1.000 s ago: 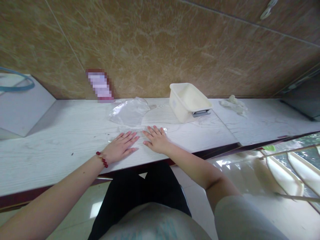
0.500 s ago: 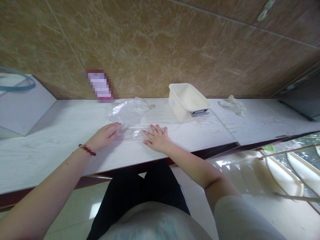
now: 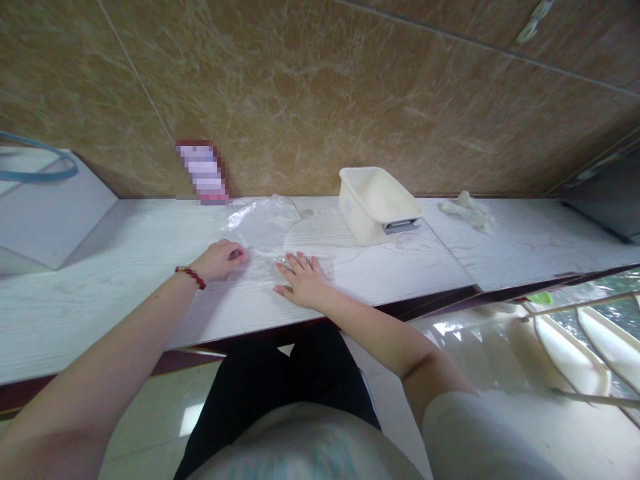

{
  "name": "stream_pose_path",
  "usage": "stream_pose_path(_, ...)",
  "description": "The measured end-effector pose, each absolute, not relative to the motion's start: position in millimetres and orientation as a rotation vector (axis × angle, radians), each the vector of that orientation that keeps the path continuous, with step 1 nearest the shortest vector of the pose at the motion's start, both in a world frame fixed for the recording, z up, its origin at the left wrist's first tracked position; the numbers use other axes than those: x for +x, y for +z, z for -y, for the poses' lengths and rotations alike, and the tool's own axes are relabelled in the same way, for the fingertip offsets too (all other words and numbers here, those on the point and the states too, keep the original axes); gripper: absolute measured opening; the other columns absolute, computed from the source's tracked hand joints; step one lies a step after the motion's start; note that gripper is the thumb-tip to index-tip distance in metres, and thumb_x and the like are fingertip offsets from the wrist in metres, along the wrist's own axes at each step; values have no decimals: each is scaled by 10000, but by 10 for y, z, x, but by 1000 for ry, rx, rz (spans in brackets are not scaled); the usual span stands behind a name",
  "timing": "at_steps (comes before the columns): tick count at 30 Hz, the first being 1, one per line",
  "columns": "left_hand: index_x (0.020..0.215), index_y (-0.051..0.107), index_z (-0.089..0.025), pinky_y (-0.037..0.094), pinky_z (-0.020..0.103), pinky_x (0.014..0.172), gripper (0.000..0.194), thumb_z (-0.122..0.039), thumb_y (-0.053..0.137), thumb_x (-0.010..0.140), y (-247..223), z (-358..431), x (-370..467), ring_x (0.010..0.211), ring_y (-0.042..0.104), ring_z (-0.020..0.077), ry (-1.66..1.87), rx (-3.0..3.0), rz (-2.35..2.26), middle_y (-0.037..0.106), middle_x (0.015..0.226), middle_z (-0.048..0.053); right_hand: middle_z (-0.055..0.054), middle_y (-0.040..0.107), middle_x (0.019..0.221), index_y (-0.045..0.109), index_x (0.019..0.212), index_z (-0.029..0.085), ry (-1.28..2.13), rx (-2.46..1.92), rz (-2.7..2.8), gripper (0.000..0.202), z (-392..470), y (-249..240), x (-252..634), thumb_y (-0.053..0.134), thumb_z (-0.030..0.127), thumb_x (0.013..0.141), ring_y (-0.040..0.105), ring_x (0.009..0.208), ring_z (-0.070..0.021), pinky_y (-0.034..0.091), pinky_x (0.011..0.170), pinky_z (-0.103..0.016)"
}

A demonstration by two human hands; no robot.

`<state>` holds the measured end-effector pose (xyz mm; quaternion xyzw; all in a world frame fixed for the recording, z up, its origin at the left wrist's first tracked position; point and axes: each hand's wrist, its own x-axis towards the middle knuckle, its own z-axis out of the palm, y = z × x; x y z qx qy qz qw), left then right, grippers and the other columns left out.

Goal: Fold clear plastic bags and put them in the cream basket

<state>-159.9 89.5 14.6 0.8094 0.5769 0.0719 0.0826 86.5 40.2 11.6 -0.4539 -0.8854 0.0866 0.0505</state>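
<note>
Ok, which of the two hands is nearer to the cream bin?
Right: the right hand is flat on clear plastic, left of the cream bin; the left hand is farther left.

Cream bin [image 3: 357, 217] on pale counter [image 3: 130, 273] — crumpled whitish item [image 3: 467, 212] to its right. White box [image 3: 47, 220] far left — blue band [image 3: 40, 177] at its top.

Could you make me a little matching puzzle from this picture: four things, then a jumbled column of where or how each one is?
1. Right hand
2. Cream tub
3. Red bead bracelet
4. Left hand

A. Around a wrist
B. Fingertips drawn together
C. Spread over clear plastic
D. Open-topped, near the wall

Pairs: 1-C, 2-D, 3-A, 4-B
</note>
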Motion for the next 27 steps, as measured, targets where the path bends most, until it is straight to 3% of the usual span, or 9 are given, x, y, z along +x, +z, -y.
stream_pose_path(5, 852, 567, -87, 464, 314, 672, 341, -363, 372, 804, 303, -777, -1552, 686, 551, 156, 238, 2309, -1864, 608, 756, 46, -71, 175, 1429, 244, 1343, 254, 298, -1407, 2680, 640, -379, 96, 842, 244, 605, 807, 90, 1306, -309, 70, 1014, -556)
stream_pose_path(8, 1042, 494, -47, 398, 435, 834, 374, -306, 350, 815, 389, -600, -1314, 927, 530, 256, 338, 2348, -2023, 585, 981, 141, -68, 168, 1431, 239, 1342, 268, 310, -1411, 2682, 618, -380, 106, 839, 261, 587, 813, 85, 1307, -308, 57, 1013, -559)
stream_pose_path(11, 1149, 452, -91, 296, 425, 967, 422, -344, 310, 841, 374, -419, -908, 1076, 475, 256, 426, 2584, -1782, 540, 1136, 146, -84, 158, 1432, 263, 1337, 239, 326, -1407, 2708, 583, -394, 105, 830, 293, 521, 828, 67, 1307, -317, 38, 1011, -561)
stream_pose_path(17, 1303, 226, 26, 265, 411, 997, 679, -476, 240, 846, 58, -359, -460, 1247, 297, 267, 287, 2484, -1623, 330, 1336, 225, -88, 133, 1437, 234, 1349, 204, 437, -1369, 2763, 644, -461, 114, 873, 446, 340, 756, 56, 1309, -309, 61, 1021, -538)
stream_pose_path(21, 1308, 268, -16, 228, 446, 1005, 710, -538, 183, 835, -71, -371, -531, 1264, 258, 275, 249, 2509, -1687, 308, 1351, 212, -91, 299, 1373, 382, 1266, 197, 478, -1182, 2662, 530, -602, 193, 1123, 463, 267, 747, 235, 1270, -219, 210, 1016, -419)
stream_pose_path(23, 1299, 308, -40, 197, 453, 1016, 721, -567, 182, 823, -88, -348, -557, 1274, 236, 278, 227, 2560, -1690, 301, 1359, 201, -83, 423, 1273, 456, 1190, 201, 369, -1300, 2490, 445, -707, 223, 1311, 465, 228, 746, 345, 1194, -180, 266, 987, -375)
stream_pose_path(27, 1297, 322, -46, 164, 450, 1028, 733, -582, 179, 818, -78, -302, -538, 1279, 223, 279, 199, 2596, -1721, 284, 1369, 193, -104, 534, 1080, 570, 1018, 174, 251, -1672, 2344, 354, -875, 186, 1625, 556, 308, 691, 453, 1056, -215, 334, 909, -384)
